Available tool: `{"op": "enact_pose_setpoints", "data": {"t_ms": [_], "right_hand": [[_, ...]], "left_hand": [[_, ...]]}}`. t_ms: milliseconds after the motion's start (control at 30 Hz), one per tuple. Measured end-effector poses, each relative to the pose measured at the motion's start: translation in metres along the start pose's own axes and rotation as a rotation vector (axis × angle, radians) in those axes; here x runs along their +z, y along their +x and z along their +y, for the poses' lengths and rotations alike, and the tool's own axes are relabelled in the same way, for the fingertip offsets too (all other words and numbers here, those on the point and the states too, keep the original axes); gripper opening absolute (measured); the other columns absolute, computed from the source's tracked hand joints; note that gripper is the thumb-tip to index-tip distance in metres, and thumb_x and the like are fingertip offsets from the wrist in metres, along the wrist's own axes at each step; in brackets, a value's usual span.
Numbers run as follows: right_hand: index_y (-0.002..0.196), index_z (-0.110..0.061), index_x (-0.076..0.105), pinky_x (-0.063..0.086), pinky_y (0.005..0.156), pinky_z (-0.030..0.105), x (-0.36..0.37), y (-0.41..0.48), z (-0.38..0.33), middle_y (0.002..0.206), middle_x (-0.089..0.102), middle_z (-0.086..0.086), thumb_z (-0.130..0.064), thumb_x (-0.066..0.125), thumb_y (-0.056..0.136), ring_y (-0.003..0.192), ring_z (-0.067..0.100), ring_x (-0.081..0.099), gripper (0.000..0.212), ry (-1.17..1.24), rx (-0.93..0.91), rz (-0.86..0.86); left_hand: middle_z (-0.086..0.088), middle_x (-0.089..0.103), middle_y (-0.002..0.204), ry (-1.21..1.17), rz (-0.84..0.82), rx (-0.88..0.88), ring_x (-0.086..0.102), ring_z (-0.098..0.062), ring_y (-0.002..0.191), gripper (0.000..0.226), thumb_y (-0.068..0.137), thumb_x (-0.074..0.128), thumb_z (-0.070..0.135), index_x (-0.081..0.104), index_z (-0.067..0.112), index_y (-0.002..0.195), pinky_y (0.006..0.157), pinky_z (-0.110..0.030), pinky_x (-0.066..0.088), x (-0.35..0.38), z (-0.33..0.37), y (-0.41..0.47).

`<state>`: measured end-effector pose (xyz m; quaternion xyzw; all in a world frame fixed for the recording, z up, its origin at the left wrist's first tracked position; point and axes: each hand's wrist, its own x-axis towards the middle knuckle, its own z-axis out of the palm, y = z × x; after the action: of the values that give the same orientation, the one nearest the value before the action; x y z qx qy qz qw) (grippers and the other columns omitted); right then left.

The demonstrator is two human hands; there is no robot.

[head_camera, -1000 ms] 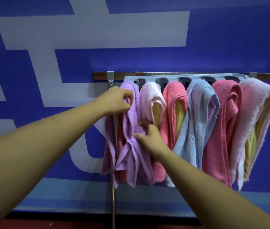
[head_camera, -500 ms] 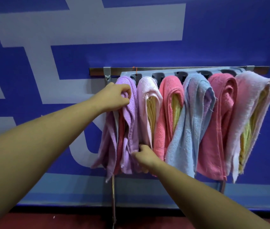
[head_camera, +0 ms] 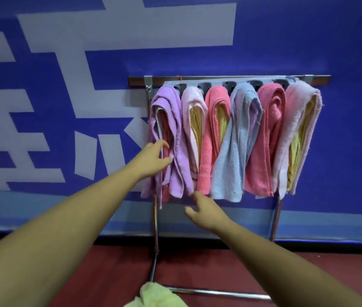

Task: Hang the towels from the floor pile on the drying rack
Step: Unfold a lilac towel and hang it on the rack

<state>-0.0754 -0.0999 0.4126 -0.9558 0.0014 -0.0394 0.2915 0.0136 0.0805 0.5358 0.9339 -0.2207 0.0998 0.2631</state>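
My left hand [head_camera: 155, 159] rests loosely open fingers against the purple towel [head_camera: 171, 120] on the rack [head_camera: 219, 79], my right hand [head_camera: 206, 212] hangs spread and empty, so I'd reach low for the yellow towel [head_camera: 155, 294] on the floor [head_camera: 219, 267], pinching one edge.

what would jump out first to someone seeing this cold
The row of pastel towels on the rack, centre right, pops against the blue wall. The left hand is at the purple towel; the right hand hovers open just below the row. A yellow towel lies at the bottom edge.
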Motion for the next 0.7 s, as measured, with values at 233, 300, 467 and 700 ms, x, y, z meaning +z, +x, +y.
{"op": "enact_pose_setpoints", "data": {"t_ms": [233, 300, 467, 700], "right_hand": [[0.140, -0.012, 0.044, 0.038, 0.105, 0.047, -0.001, -0.052, 0.014, 0.139, 0.052, 0.012, -0.047, 0.053, 0.093, 0.129, 0.033, 0.047, 0.059, -0.210, 0.003, 0.029], [0.136, -0.011, 0.046, 0.039, 0.104, 0.048, 0.003, -0.063, 0.026, 0.137, 0.053, 0.013, -0.047, 0.052, 0.094, 0.128, 0.034, 0.047, 0.056, -0.203, 0.029, 0.024], [0.134, -0.010, 0.047, 0.039, 0.105, 0.049, 0.018, -0.087, 0.064, 0.135, 0.053, 0.014, -0.046, 0.052, 0.093, 0.128, 0.035, 0.048, 0.055, -0.181, 0.146, -0.008], [0.128, -0.009, 0.051, 0.041, 0.102, 0.047, 0.064, -0.103, 0.135, 0.132, 0.054, 0.015, -0.044, 0.054, 0.091, 0.124, 0.036, 0.051, 0.051, -0.159, 0.308, -0.060]], "left_hand": [[-0.006, 0.060, 0.106, -0.017, -0.153, -0.121, 0.062, -0.023, 0.093, 0.026, 0.085, 0.064, 0.030, 0.058, 0.016, 0.106, 0.076, -0.031, 0.048, 0.071, -0.012, -0.080], [-0.007, 0.059, 0.107, -0.018, -0.180, -0.140, 0.060, -0.023, 0.096, 0.029, 0.086, 0.065, 0.029, 0.059, 0.014, 0.110, 0.078, -0.029, 0.045, 0.092, -0.013, -0.098], [-0.011, 0.055, 0.110, -0.005, -0.274, -0.159, 0.058, -0.027, 0.101, 0.031, 0.087, 0.064, 0.028, 0.059, 0.013, 0.113, 0.083, -0.028, 0.042, 0.149, -0.016, -0.132], [-0.007, 0.053, 0.107, -0.031, -0.432, -0.202, 0.058, -0.025, 0.095, 0.025, 0.086, 0.062, 0.026, 0.059, 0.014, 0.107, 0.086, -0.030, 0.046, 0.242, -0.023, -0.164]]}}
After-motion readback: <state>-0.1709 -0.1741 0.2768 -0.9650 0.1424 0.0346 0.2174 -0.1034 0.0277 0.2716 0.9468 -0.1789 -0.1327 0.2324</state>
